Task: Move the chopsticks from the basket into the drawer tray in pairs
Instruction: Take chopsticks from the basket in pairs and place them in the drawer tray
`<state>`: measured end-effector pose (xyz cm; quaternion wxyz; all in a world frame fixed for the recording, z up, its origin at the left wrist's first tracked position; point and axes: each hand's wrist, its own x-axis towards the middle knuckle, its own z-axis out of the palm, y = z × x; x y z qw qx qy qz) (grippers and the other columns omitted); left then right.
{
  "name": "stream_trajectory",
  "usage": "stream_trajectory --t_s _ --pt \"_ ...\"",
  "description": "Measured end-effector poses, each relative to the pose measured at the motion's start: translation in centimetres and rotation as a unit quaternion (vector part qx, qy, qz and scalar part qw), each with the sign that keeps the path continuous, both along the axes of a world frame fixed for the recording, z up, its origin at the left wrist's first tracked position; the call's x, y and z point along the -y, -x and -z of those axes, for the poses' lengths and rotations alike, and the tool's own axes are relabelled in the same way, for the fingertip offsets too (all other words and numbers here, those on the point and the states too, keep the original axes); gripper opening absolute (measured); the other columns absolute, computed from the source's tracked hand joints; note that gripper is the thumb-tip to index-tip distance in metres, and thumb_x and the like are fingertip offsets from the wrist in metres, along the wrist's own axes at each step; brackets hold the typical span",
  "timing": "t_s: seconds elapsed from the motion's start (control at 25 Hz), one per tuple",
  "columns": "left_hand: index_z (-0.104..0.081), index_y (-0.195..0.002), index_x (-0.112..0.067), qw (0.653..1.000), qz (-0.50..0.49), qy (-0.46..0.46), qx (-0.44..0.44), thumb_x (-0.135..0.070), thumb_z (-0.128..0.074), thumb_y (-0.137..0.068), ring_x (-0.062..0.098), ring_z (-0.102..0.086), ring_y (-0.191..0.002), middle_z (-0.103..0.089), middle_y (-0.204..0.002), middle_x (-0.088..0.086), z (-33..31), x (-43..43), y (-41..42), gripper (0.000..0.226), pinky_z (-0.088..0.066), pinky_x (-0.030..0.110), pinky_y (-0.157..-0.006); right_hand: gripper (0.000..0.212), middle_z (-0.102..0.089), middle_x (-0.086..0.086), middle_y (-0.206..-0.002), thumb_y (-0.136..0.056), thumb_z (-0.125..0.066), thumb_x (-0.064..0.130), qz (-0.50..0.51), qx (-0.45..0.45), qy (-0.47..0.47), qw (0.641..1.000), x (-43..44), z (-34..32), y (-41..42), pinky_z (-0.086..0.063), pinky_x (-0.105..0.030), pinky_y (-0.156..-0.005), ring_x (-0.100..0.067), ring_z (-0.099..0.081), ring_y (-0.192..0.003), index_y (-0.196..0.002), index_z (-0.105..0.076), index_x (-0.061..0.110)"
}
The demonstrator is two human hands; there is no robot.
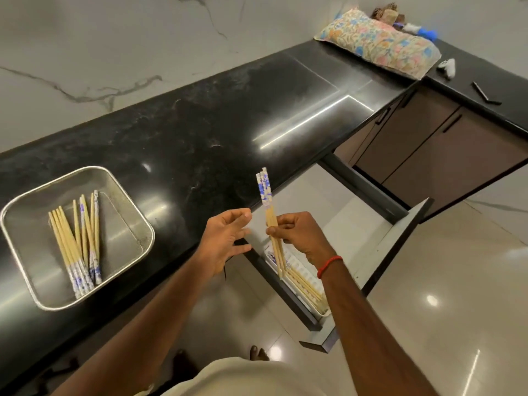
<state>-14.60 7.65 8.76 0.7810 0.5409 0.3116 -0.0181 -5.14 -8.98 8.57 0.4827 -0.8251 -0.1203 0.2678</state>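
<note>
A metal mesh basket point(125, 207) sits on the black counter at the left, with several bamboo chopsticks point(77, 241) with blue-and-white ends lying in it. My right hand point(300, 235) grips a pair of chopsticks point(267, 198) upright, patterned ends up, over the open drawer. Their thin tips point down at the white drawer tray point(324, 308), where several chopsticks point(305, 287) lie. My left hand point(225, 241) hovers just left of the held pair, fingers loosely spread and holding nothing.
The open drawer point(394, 247) juts out from under the black counter point(200, 132). A flowered pillow point(380, 44), a small white object point(448, 68) and a black stick point(485, 94) lie on the far counter. Glossy floor tiles lie below.
</note>
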Motion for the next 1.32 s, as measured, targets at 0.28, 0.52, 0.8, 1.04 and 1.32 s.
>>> stream_trajectory --t_s 0.28,0.52,0.8,1.04,1.32 --pt "-0.073 -0.107 -0.018 0.997 -0.047 -0.002 -0.054 -0.028 -0.065 -0.098 0.026 -0.074 -0.102 -0.078 -0.109 0.001 2.9 1.5 1.3 0.015 -0.062 0.041 -0.075 0.02 -0.074 0.003 -0.078 -0.08 -0.081 0.013 0.045 0.014 0.093 0.995 5.7 5.8 -2.3 -0.056 -0.026 -0.078 -0.007 -0.07 -0.071 -0.1 -0.079 0.011" --pt "-0.072 -0.113 -0.017 0.995 -0.046 -0.031 -0.088 -0.029 -0.064 -0.099 0.02 -0.078 -0.091 -0.08 -0.107 0.0 3.4 3.3 1.9 0.02 -0.061 0.034 -0.068 0.023 -0.066 -0.003 -0.06 -0.081 -0.078 0.022 -0.02 0.089 0.251 0.964 8.1 10.6 -2.7 -0.052 -0.034 -0.065 -0.024 -0.065 -0.063 -0.063 -0.067 0.014" --pt "-0.072 -0.112 -0.015 0.992 -0.056 -0.041 -0.106 -0.03 -0.065 -0.097 0.025 -0.077 -0.095 -0.08 -0.106 0.004 3.7 4.4 1.9 0.022 -0.062 0.039 -0.077 0.013 -0.069 -0.012 -0.095 -0.092 -0.057 0.013 -0.098 0.162 0.391 0.901 8.4 14.3 -1.5 -0.054 -0.036 -0.074 -0.033 -0.066 -0.089 -0.096 -0.068 0.01" --pt "-0.073 -0.107 -0.015 0.99 -0.059 -0.045 -0.122 -0.032 -0.065 -0.097 0.026 -0.077 -0.098 -0.08 -0.105 0.004 4.6 4.9 2.5 0.021 -0.061 0.04 -0.078 0.019 -0.068 -0.011 -0.096 -0.092 -0.048 0.003 -0.177 0.208 0.442 0.854 8.1 16.4 -0.9 -0.048 -0.035 -0.069 -0.03 -0.067 -0.088 -0.1 -0.064 0.009" --pt "-0.074 -0.107 -0.016 0.989 -0.047 -0.06 -0.129 -0.032 -0.066 -0.095 0.025 -0.077 -0.098 -0.08 -0.104 0.003 5.3 4.9 3.0 0.021 -0.061 0.04 -0.078 0.02 -0.069 -0.009 -0.096 -0.092 -0.05 0.003 -0.205 0.204 0.454 0.843 8.3 18.4 -0.3 -0.052 -0.038 -0.071 -0.032 -0.068 -0.09 -0.103 -0.064 0.011"
